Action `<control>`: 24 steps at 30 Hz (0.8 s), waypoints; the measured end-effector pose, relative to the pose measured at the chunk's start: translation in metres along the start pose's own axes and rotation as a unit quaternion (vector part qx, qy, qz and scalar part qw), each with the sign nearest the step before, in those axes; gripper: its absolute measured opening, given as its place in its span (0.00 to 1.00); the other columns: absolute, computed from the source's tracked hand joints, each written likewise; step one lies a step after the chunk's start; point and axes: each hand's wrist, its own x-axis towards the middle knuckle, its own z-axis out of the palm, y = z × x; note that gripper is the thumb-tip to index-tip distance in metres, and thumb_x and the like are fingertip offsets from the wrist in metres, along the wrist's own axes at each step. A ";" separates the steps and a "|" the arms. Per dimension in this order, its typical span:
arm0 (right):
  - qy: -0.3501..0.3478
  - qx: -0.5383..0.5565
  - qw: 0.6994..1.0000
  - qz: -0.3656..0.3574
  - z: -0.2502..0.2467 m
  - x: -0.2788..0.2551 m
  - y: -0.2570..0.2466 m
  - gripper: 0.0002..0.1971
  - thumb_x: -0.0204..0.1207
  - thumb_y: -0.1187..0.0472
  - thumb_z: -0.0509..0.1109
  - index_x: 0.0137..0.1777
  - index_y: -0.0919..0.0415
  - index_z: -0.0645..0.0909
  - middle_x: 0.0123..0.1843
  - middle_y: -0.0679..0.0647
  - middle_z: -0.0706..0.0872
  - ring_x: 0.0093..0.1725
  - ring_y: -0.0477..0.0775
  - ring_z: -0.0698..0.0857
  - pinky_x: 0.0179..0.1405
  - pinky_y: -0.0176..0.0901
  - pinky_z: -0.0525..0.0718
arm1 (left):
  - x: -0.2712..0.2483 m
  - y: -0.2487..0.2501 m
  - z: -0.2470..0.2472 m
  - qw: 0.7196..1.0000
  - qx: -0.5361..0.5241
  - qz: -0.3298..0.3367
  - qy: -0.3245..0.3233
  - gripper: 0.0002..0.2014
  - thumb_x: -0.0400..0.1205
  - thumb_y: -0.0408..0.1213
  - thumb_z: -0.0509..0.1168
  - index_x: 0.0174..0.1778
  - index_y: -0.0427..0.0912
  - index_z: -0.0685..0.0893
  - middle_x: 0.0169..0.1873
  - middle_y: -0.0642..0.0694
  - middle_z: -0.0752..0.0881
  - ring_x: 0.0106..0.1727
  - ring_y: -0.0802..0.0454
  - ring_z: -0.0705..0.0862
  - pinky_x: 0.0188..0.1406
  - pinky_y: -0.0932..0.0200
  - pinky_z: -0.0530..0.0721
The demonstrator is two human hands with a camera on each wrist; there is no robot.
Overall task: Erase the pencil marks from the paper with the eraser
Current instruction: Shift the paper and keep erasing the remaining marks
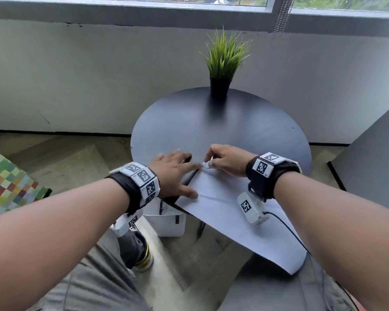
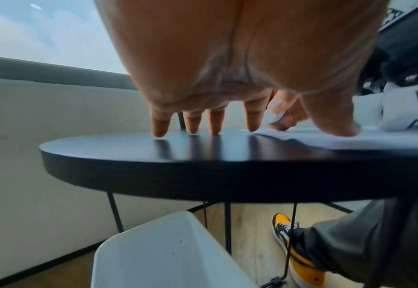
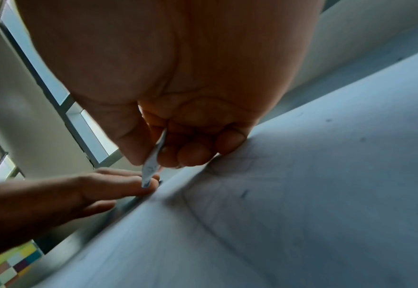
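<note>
A white sheet of paper (image 1: 234,212) lies on the round black table (image 1: 211,126) and overhangs its near edge. My left hand (image 1: 177,173) lies flat with fingers spread. Its thumb and index finger press the paper's left edge, and the other fingertips (image 2: 215,126) touch the bare tabletop (image 2: 203,155). My right hand (image 1: 220,160) pinches a thin white eraser (image 1: 206,164) at the paper's far corner, just beside the left index finger. In the right wrist view the eraser (image 3: 151,167) sticks out below thumb and fingers, over creased paper (image 3: 277,214) with faint pencil marks (image 3: 245,193).
A black pot with a green grass plant (image 1: 222,63) stands at the table's far edge. A white bin (image 1: 166,221) sits on the floor under the table's left side, beside my shoe (image 1: 144,259). A colourful checked seat (image 1: 7,180) is at the left.
</note>
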 end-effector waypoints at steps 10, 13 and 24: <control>-0.078 -0.004 0.997 0.014 -0.025 0.036 -0.006 0.06 0.76 0.59 0.72 0.51 0.56 0.84 0.33 0.52 0.84 0.33 0.51 0.80 0.35 0.42 0.77 | 0.027 -0.027 0.010 0.999 0.042 0.030 -0.014 0.58 0.57 0.89 0.46 0.82 0.68 0.37 0.86 0.53 0.36 0.86 0.47 0.36 0.81 0.29 0.45; -0.103 -0.076 0.992 0.016 -0.031 0.029 -0.009 0.05 0.76 0.55 0.72 0.50 0.52 0.83 0.35 0.49 0.84 0.35 0.48 0.80 0.36 0.43 0.76 | 0.024 -0.017 0.014 0.999 0.038 0.012 -0.003 0.60 0.56 0.89 0.42 0.83 0.65 0.37 0.86 0.51 0.36 0.86 0.46 0.36 0.79 0.27 0.46; -0.187 -0.031 0.982 0.009 -0.026 0.016 0.003 0.10 0.77 0.46 0.73 0.53 0.49 0.81 0.43 0.55 0.88 0.38 0.50 0.82 0.46 0.51 0.83 | 0.031 -0.021 0.000 0.999 0.013 -0.001 -0.039 0.63 0.51 0.89 0.53 0.81 0.71 0.35 0.85 0.50 0.34 0.86 0.44 0.34 0.77 0.21 0.45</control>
